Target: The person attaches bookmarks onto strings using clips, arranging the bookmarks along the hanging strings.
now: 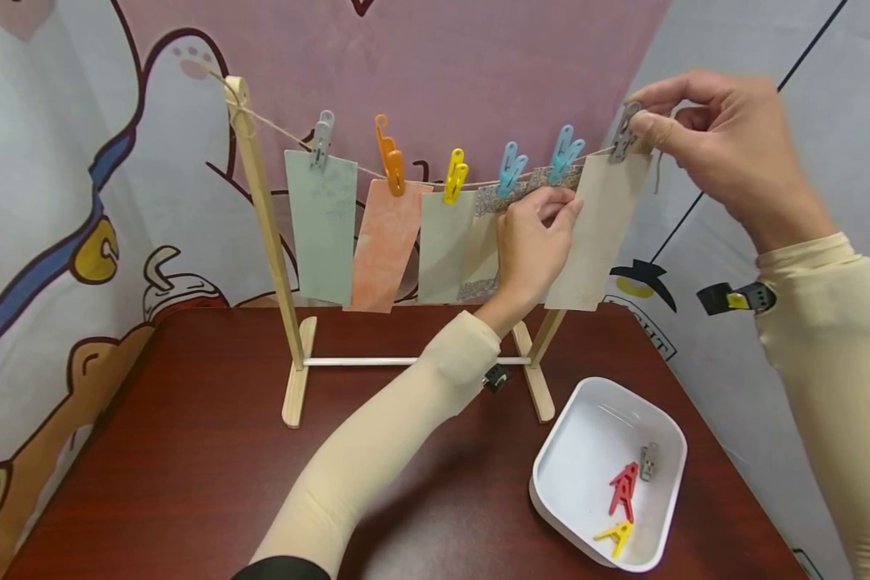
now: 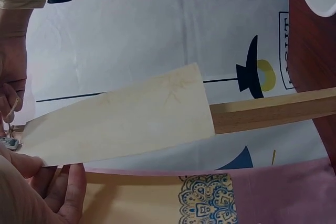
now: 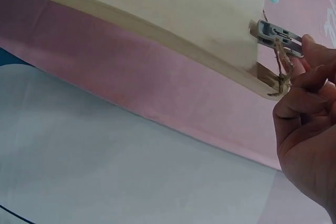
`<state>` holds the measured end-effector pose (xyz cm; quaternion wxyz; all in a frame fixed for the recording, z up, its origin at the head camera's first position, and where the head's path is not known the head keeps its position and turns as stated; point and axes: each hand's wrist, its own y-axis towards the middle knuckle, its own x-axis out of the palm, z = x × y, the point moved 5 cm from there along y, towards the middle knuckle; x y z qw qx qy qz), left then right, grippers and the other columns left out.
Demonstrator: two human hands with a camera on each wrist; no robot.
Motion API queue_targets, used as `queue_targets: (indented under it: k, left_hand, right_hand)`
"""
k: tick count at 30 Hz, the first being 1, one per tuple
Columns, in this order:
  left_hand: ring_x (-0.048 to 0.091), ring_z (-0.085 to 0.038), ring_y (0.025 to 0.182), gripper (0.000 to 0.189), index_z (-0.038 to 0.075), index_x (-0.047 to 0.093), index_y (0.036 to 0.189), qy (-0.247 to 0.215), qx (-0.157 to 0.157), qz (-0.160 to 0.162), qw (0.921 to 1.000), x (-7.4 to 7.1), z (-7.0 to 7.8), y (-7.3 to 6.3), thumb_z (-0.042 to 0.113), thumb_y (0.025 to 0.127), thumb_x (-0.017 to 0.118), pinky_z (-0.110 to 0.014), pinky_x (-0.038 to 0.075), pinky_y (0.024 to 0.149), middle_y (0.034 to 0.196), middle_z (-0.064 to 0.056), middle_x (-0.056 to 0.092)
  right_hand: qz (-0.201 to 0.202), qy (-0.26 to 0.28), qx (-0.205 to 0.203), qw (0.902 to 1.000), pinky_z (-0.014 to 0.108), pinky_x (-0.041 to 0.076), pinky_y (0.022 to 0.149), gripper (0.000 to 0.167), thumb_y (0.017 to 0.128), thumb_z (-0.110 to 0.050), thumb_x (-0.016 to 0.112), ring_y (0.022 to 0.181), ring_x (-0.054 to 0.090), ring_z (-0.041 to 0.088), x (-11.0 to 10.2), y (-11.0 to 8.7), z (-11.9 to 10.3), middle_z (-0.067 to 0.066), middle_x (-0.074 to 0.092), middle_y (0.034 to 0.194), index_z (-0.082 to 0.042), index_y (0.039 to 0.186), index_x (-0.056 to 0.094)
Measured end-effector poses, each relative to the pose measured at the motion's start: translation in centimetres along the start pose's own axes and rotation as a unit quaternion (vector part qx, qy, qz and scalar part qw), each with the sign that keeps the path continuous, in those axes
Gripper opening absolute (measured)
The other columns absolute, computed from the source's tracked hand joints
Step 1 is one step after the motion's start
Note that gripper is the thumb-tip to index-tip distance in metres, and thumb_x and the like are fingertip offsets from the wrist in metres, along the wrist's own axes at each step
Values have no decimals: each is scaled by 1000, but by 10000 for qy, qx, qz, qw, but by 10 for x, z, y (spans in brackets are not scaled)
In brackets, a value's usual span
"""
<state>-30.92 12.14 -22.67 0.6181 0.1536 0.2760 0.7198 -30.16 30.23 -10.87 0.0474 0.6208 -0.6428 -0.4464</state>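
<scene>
At the right end of a string line, a cream paper strip (image 1: 598,234) hangs against the wooden post. My right hand (image 1: 743,145) pinches a grey clothespin (image 1: 626,131) at the strip's top edge. In the right wrist view, that clothespin (image 3: 278,36) sits over the paper's edge beside the knotted twine (image 3: 282,64). My left hand (image 1: 540,250) pinches the strip's left edge near the top; in the left wrist view its thumb lies in front of the paper (image 2: 121,119) and fingers show behind. Just left, two blue clothespins (image 1: 511,169) hold a patterned paper, partly hidden by my left hand.
A wooden stand (image 1: 264,217) carries the string. Farther left hang a pale green paper (image 1: 322,229), an orange paper (image 1: 384,250) and a greenish-cream paper (image 1: 442,250), each under a clothespin. A white tub (image 1: 573,475) at front right holds red, yellow and grey clothespins.
</scene>
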Motion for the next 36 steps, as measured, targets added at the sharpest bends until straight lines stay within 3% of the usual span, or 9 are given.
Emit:
queue_targets:
  k: [8,12,16,20,25,31,36]
  left_hand:
    - [71,5,90,13,10,82,112,-13,6,-31,10000,1,3,3,20,106,76,-13,50,77,108,3,83]
    - [71,5,90,13,10,83,112,-21,-31,10,10000,1,2,4,19,106,77,-13,51,78,107,3,83]
    - [72,5,91,14,9,83,113,-27,-30,33,10000,1,-1,4,19,106,77,-13,52,78,106,2,83]
    - [71,5,89,15,8,83,112,-30,21,-2,10000,0,-4,3,20,106,76,-13,52,76,105,2,83]
    - [68,4,81,16,9,83,111,299,351,-25,9989,-6,-6,-1,22,106,75,-14,50,72,99,2,82]
    - [69,-3,83,10,6,80,106,550,1030,-192,9930,-17,-6,-13,13,105,72,-16,49,73,96,-2,80]
    - [72,-9,95,13,7,79,108,781,1234,-693,9868,-30,-1,-21,12,104,68,-17,50,81,103,-2,80]
  right_hand:
    - [23,226,-70,9997,29,23,50,24,98,-7,82,58,37,18,-1,3,1,2,73,98,3,121,81]
    - [-112,54,67,9999,24,31,55,28,101,-12,80,67,45,18,1,2,4,2,72,103,-5,128,80]
    - [-222,-197,-98,9995,20,41,65,33,103,-16,77,80,50,19,6,-1,3,3,69,107,-10,136,78]
    - [-146,-345,-249,9990,20,43,69,34,104,-18,74,84,53,17,12,-2,2,3,66,106,-11,137,77]
    - [171,-720,-387,9965,20,43,69,35,104,-20,72,86,52,14,18,-6,1,-2,64,104,-13,138,76]
    - [647,-899,-389,9931,21,46,78,36,104,-21,70,93,56,11,20,-17,1,-4,69,118,-15,139,76]
    - [869,-1061,-604,9887,19,46,78,41,104,-21,67,103,62,7,22,-30,3,-1,68,132,-20,144,73]
